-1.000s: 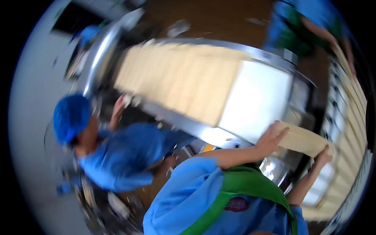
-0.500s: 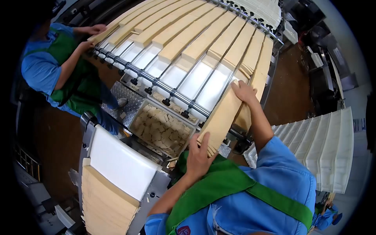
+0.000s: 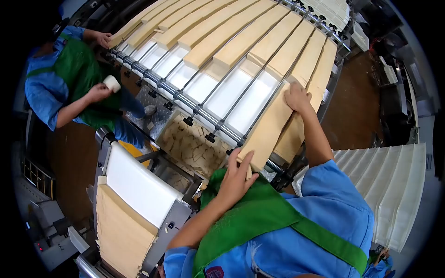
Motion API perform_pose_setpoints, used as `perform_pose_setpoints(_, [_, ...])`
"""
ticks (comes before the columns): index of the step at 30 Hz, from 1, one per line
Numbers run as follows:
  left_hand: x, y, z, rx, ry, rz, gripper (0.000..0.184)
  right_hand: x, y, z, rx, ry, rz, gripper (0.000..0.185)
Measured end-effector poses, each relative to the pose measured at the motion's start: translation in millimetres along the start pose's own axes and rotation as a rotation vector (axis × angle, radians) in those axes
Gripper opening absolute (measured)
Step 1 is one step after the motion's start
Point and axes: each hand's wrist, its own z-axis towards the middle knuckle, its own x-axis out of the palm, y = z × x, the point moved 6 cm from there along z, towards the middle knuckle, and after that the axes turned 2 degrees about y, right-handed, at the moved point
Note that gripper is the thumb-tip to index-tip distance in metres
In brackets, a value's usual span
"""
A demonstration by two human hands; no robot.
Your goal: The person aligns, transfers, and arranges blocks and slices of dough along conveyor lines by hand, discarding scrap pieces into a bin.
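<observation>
Both my hands are on one long stack of pale sheets [image 3: 266, 127] at the near right end of the white conveyor. My left hand [image 3: 234, 180] grips its near end, thumb and fingers around the edge. At the far end, my right hand [image 3: 298, 97] presses on the stack with its fingers bent. Directly right of this stack lies another stack [image 3: 291, 141], partly under my right forearm. Further rows of stacks [image 3: 252, 39] lie between thin metal rods on the conveyor, with white belt [image 3: 218, 95] showing at their near ends.
A metal bar with black knobs [image 3: 178, 97] crosses the conveyor's near edge. Below it stands a bin of broken pieces [image 3: 192, 148]. A second belt [image 3: 139, 176] with sheets is at lower left. A co-worker [image 3: 69, 78] holds a white object at left. Ribbed white trays [image 3: 380, 185] stand right.
The view has swung from the second belt to the wide conveyor. Since half a second ago, my hands and the stack have shifted slightly, and the co-worker's one hand has come away, holding a white object.
</observation>
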Motion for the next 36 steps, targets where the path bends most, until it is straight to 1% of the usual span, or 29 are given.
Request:
perform_pose_setpoints(1, [4.3, 3.7, 10.0, -0.012, -0.004, 0.001, 0.065, 1.2, 4.2, -6.9, -0.009, 0.009, -0.001, 0.056])
perform_pose_setpoints(3, [17.8, 14.9, 29.4, -0.022, 0.017, -0.165, 0.065, -16.5, 25.4, -39.6, -0.181, -0.453, -0.241, 0.052])
perform_pose_setpoints(4, [20.3, 18.8, 35.1, 0.030, -0.039, -0.128, 0.067, -20.8, 37.9, -62.9, -0.407, -0.589, -0.076, 0.053])
perform_pose_setpoints(5, [22.3, 21.8, 35.3, 0.068, -0.093, -0.095, 0.068, -16.9, 44.7, -81.5, -0.540, -0.493, 0.208, 0.056])
perform_pose_setpoints(6, [18.8, 23.6, 34.1, 0.005, -0.070, -0.183, 0.072, -15.0, 54.1, -101.7, -0.660, -0.381, 0.498, 0.058])
perform_pose_setpoints(7, [13.6, 25.7, 32.3, 0.053, -0.105, -0.163, 0.077, -14.7, 64.7, -131.8, -0.670, -0.339, 0.503, 0.058])
perform_pose_setpoints(9, [5.1, 39.2, 22.8, -0.044, -0.169, -0.278, 0.082, -11.8, 90.2, -188.4, -0.836, -0.194, 0.397, 0.062])
perform_pose_setpoints(10, [0.7, 47.4, 16.0, -0.152, -0.179, -0.390, 0.084, -5.0, 90.8, -193.5, -0.847, -0.167, 0.397, 0.062])
perform_pose_setpoints(11, [-4.1, 55.5, 8.7, -0.255, -0.187, -0.506, 0.086, 0.6, 86.7, -195.9, -0.779, -0.214, 0.316, 0.061])
perform_pose_setpoints(12, [-10.1, 65.2, 0.7, -0.196, -0.290, -0.418, 0.086, 4.9, 83.2, -197.1, -0.714, -0.264, 0.231, 0.061])
perform_pose_setpoints(13, [-9.1, 79.7, -9.5, -0.356, -0.325, -0.609, 0.082, 8.8, 83.0, -198.2, -0.731, -0.245, 0.222, 0.061])
perform_pose_setpoints(15, [-19.1, 89.3, -26.6, -0.356, -0.444, -0.853, 0.077, 13.4, 82.4, -201.3, -0.758, -0.251, 0.255, 0.057])
perform_pose_setpoints(16, [-22.9, 94.6, -33.9, -0.360, -0.475, -0.875, 0.072, 14.5, 82.6, -202.5, -0.774, -0.275, 0.234, 0.053])
perform_pose_setpoints(17, [-27.1, 100.1, -40.5, -0.361, -0.511, -0.897, 0.068, 17.1, 83.4, -203.2, -0.788, -0.263, 0.228, 0.053])
perform_pose_setpoints(18, [-30.1, 108.8, -47.1, -0.363, -0.555, -0.903, 0.055, 19.7, 84.8, -204.3, -0.792, -0.271, 0.199, 0.051])
perform_pose_setpoints(19, [-32.1, 111.6, -54.2, -0.367, -0.568, -0.906, 0.055, 20.8, 86.0, -205.5, -0.795, -0.282, 0.171, 0.049])
perform_pose_setpoints(21, [-40.9, 118.3, -70.3, -0.427, -0.687, -0.983, 0.039, 21.1, 88.8, -209.1, -0.802, -0.289, 0.144, 0.046])
perform_pose_setpoints(22, [-45.8, 121.6, -74.5, -0.359, -0.739, -0.948, 0.033, 22.0, 88.0, -209.4, -0.804, -0.324, 0.110, 0.045])
perform_pose_setpoints(24, [-54.3, 129.2, -85.3, -0.366, -0.795, -0.965, 0.035, 22.6, 91.5, -212.7, -0.812, -0.360, 0.081, 0.043])
perform_pose_setpoints(25, [-59.0, 131.2, -91.5, -0.370, -0.831, -0.995, 0.036, 24.3, 90.5, -212.5, -0.810, -0.359, 0.117, 0.043])
perform_pose_setpoints(26, [-68.7, 124.9, -94.9, -0.372, -0.843, -1.018, 0.038, 27.0, 91.0, -212.4, -0.800, -0.377, 0.104, 0.042])
perform_pose_setpoints(27, [-76.6, 124.5, -98.9, -0.335, -0.863, -0.995, 0.038, 30.0, 91.0, -212.9, -0.789, -0.395, 0.090, 0.042])
perform_pose_setpoints(28, [-80.3, 127.9, -103.1, -0.334, -0.873, -0.993, 0.037, 33.7, 89.5, -212.9, -0.790, -0.376, 0.071, 0.037])
perform_pose_setpoints(29, [-83.0, 131.0, -106.9, -0.332, -0.881, -0.995, 0.036, 33.8, 90.8, -213.8, -0.806, -0.374, 0.082, 0.037])
perform_pose_setpoints(31, [-88.8, 133.2, -114.4, -0.330, -0.934, -0.945, 0.035, 34.6, 97.0, -217.5, -0.838, -0.395, -0.077, 0.030])
perform_pose_setpoints(32, [-92.7, 134.3, -118.2, -0.327, -0.970, -0.906, 0.033, 31.9, 98.9, -219.1, -0.823, -0.390, -0.037, 0.026])
perform_pose_setpoints(35, [-94.0, 144.7, -126.2, -0.357, -0.975, -0.908, 0.036, 33.4, 99.1, -218.1, -0.828, -0.395, -0.056, 0.027])
perform_pose_setpoints(36, [-94.1, 143.8, -129.2, -0.377, -1.045, -0.928, 0.028, 34.1, 98.4, -217.1, -0.834, -0.390, -0.055, 0.027])
